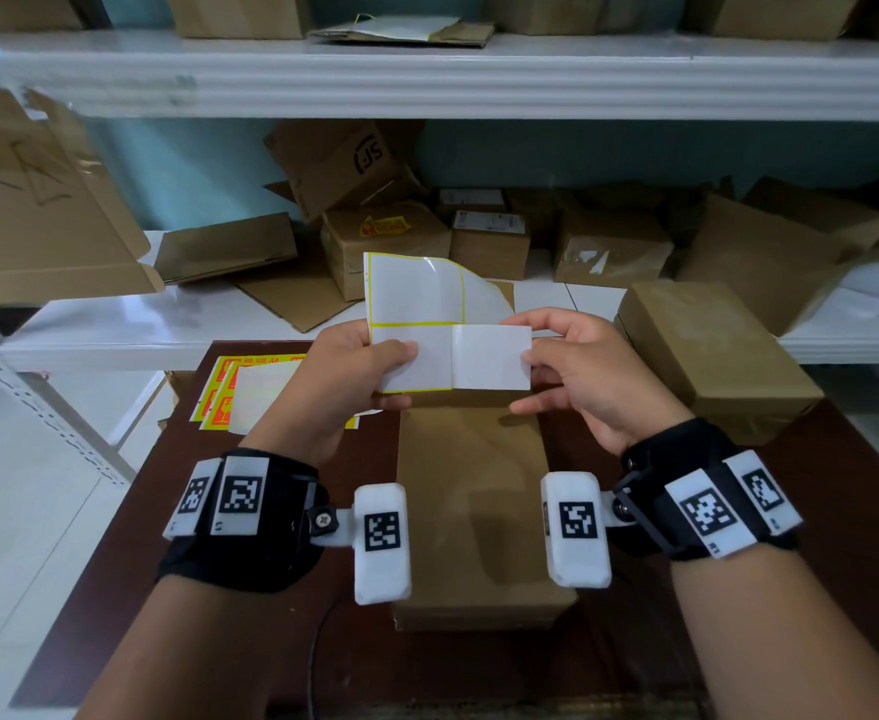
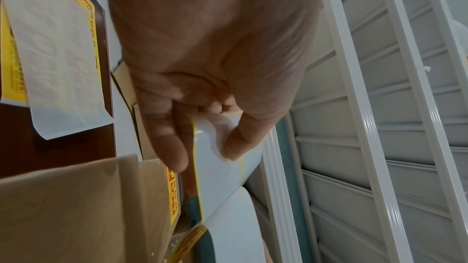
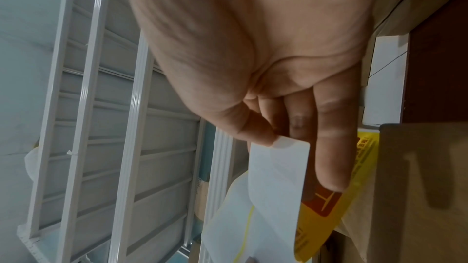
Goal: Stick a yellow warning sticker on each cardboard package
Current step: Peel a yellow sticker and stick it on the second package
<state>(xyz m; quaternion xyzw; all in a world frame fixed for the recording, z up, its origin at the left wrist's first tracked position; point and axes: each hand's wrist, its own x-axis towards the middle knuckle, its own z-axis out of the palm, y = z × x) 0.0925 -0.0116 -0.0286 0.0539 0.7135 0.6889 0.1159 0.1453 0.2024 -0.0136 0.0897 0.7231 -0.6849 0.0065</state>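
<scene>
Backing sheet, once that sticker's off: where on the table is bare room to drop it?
Bare dark table lies right of the centre package, below the second package. Another bare strip lies left of the centre package, below the sticker sheets. The shelf behind is crowded with boxes.

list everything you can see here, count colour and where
sticker: one, white back facing the head camera, being peeled off the sheet
backing sheet: one, white with yellow lines, held above the table
cardboard package: one, brown, on the table under the hands
second package: one, brown, on the table's right
sticker sheets: a few, yellow and red, table's far left
table: one, dark brown
shelf boxes: several, brown, on the white shelving
left hand: holds the backing sheet
right hand: pinches the sticker
</scene>
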